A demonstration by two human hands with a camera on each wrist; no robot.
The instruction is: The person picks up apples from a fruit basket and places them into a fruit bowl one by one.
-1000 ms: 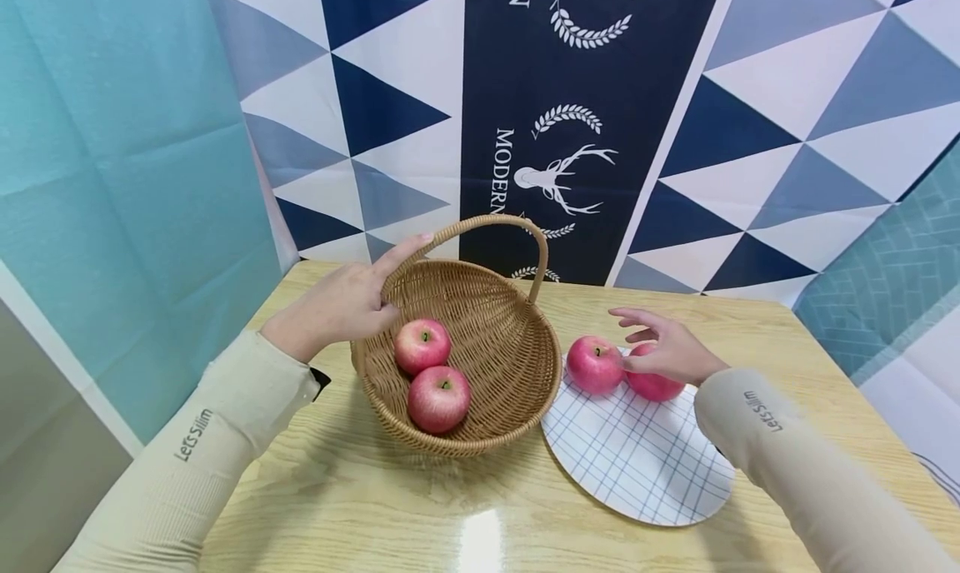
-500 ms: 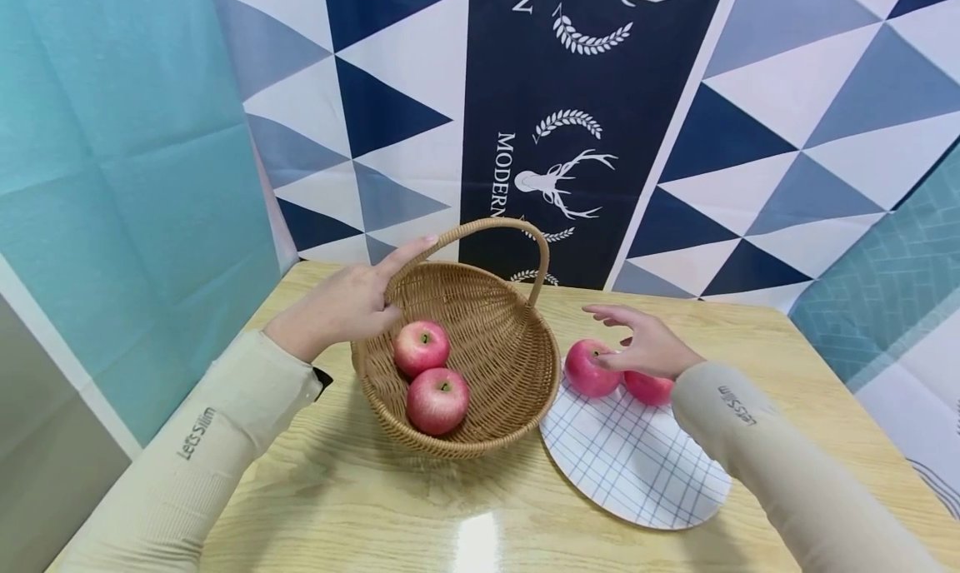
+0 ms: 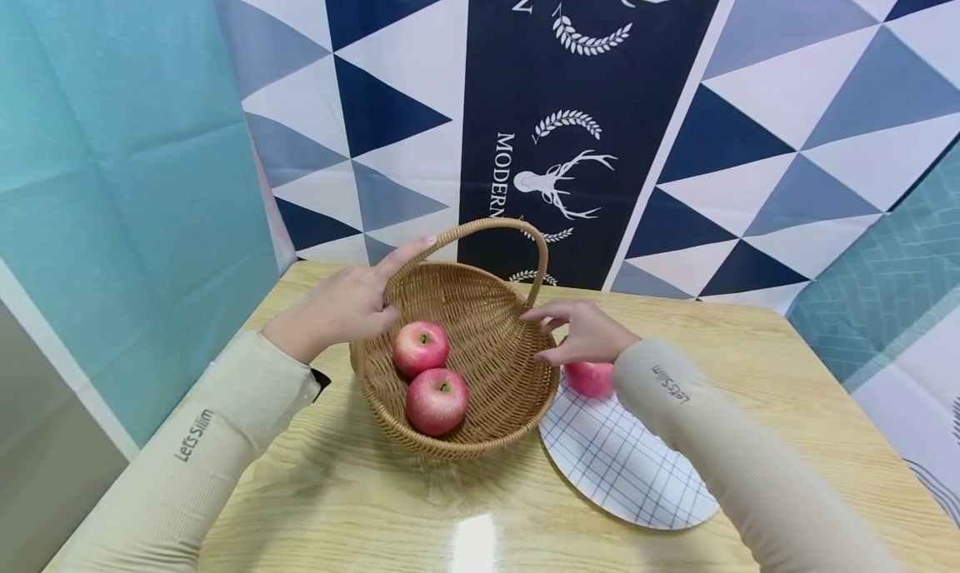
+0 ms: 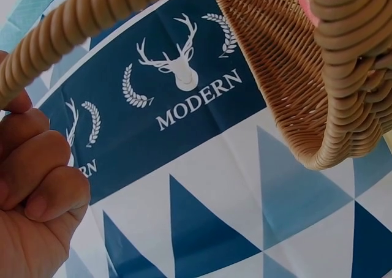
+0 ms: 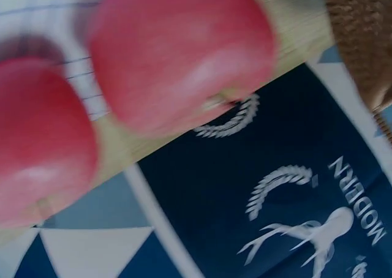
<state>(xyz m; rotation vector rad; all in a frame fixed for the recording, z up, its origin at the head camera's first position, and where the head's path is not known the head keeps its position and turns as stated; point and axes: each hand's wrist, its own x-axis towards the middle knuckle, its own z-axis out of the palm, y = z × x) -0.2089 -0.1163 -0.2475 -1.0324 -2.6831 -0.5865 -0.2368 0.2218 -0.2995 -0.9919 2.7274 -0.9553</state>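
The wicker basket (image 3: 498, 373) stands on the table with two red apples inside, a rear apple (image 3: 421, 348) and a front apple (image 3: 437, 402). My left hand (image 3: 341, 306) holds the left side of its arched handle (image 3: 491, 222). In the left wrist view, the index finger of the left hand (image 4: 40, 186) passes behind the handle while the other fingers curl below it. Near the basket's right rim hovers my right hand (image 3: 588, 331), nothing seen in it; contact with the rim cannot be told. Behind it, one apple (image 3: 591, 380) shows on the plate; the right wrist view has two, including the left apple (image 5: 43, 137).
A round plate (image 3: 637, 473) with a blue grid pattern lies right of the basket on the wooden table (image 3: 360, 506). A patterned cloth (image 3: 405, 82) hangs along the table's back edge, and a teal cloth (image 3: 127, 140) hangs at the left.
My right hand has moved left from above the plate's apples to the basket's right rim. The left hand and the basket have stayed in place.
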